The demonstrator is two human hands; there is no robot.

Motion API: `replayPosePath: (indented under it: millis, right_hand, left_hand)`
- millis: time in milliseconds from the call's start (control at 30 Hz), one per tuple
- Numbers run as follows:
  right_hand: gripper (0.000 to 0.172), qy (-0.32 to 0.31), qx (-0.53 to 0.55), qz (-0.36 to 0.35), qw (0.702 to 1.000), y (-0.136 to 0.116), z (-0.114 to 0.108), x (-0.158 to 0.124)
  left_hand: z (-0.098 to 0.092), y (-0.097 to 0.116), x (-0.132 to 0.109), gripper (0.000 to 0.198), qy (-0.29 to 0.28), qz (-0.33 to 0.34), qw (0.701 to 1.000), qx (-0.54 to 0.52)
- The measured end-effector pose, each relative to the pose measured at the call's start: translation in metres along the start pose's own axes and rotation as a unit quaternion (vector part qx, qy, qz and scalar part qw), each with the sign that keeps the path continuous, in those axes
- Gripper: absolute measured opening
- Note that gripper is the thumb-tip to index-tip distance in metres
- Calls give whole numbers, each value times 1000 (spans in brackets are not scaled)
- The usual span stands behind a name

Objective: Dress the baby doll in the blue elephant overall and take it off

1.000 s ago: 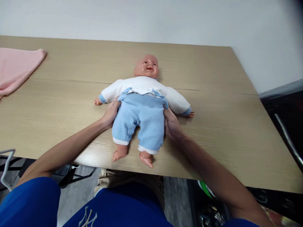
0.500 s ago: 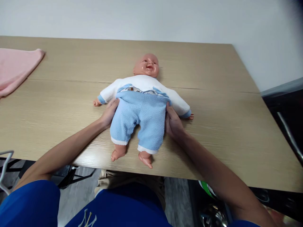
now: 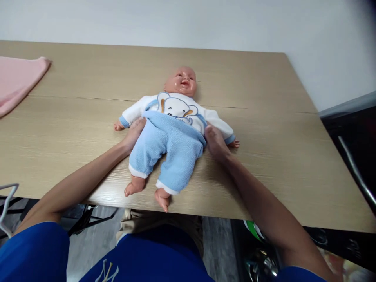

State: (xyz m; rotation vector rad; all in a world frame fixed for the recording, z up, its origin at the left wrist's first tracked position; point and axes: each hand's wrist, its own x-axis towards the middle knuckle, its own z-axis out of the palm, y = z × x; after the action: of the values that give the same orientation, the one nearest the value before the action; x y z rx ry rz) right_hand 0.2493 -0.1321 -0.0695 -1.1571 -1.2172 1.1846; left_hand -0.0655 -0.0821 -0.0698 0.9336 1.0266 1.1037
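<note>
A bald baby doll (image 3: pixel 180 82) lies on its back on the wooden table, arms spread and bare feet toward me. It wears a white long-sleeved shirt (image 3: pixel 210 115) with a bear face on the chest and blue fleece pants (image 3: pixel 164 137) with white cuffs. At the waist on the left side, my left hand (image 3: pixel 135 132) is closed on the edge of the pants. My right hand (image 3: pixel 216 140) is closed at the opposite side of the waist, its thumb on the clothes where shirt and pants meet; its other fingers are mostly hidden. The waistband slants lower on the right.
A pink cloth (image 3: pixel 20 78) lies on the table (image 3: pixel 279 156) at the far left. The table's front edge runs just past the doll's feet. A white bent rod (image 3: pixel 10 199) stands at the lower left, and dark items sit beyond the right edge.
The doll's legs have swung left. The waistband has dropped on the right side, uncovering the bear face on the shirt. Both hands remain at the waist.
</note>
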Motion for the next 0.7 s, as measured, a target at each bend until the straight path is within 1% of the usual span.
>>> replayPosePath:
  millis: [100, 133, 200, 267, 367, 433, 500, 600, 700]
  right_hand:
    - [66, -67, -103, -27, 992, -7, -15, -5]
    - [64, -79, -122, -34, 989, -9, -18, -6]
    - [67, -85, -146, -55, 984, -11, -22, -7]
    - [71, -83, -150, -87, 981, -13, -23, -7]
    - [66, -85, -117, -140, 980, -17, -21, -7]
    - [60, -74, -88, -169, 979, -21, -19, -9]
    - [51, -51, -61, -176, 981, -25, -14, -12]
    - [45, -2, -13, -137, 990, -24, -4, -14]
    - [49, 45, 24, -80, 995, -16, 5, -12]
  left_hand:
    - [3, 9, -3, 36, -33, 22, 999, -12]
    - [3, 11, -3, 32, -48, 19, 998, -24]
    - [1, 15, -3, 30, -73, 8, 996, -53]
    - [0, 17, -2, 35, -98, 8, 992, -75]
    - [-3, 20, -3, 49, -143, 26, 987, -65]
    - [-5, 21, -4, 56, -155, 38, 986, -48]
    - [-6, 22, -5, 57, -147, 59, 986, -41]
    - [-5, 21, -4, 57, -120, 101, 987, -42]
    - [-2, 17, 0, 55, -101, 113, 988, -30]
